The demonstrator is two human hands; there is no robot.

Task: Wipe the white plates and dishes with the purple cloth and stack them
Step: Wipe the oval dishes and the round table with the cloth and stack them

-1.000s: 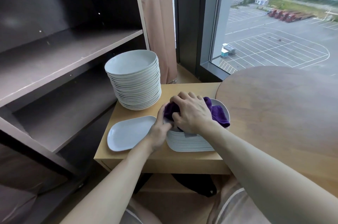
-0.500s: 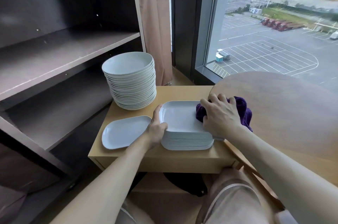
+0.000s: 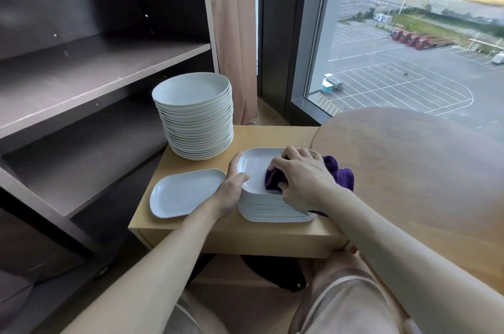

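A stack of white square plates (image 3: 261, 206) sits on the small light wooden table (image 3: 272, 241). My left hand (image 3: 231, 189) grips the stack's left edge, thumb on the top plate's rim. My right hand (image 3: 302, 181) presses the purple cloth (image 3: 338, 174) onto the top plate's right half; part of the cloth trails off to the right. A single white plate (image 3: 185, 193) lies flat to the left of the stack. A tall stack of round white dishes (image 3: 195, 118) stands behind it.
A dark open shelf unit (image 3: 90, 82) rises on the left. A round wooden table (image 3: 414, 178) adjoins on the right. A curtain (image 3: 234, 33) and a large window (image 3: 409, 33) stand behind. A dark item (image 3: 272, 271) lies on the floor under the small table.
My right hand swept the purple cloth from the plate's middle out to its right edge, then back in onto the plate's right half. My left hand stayed on the stack's left edge.
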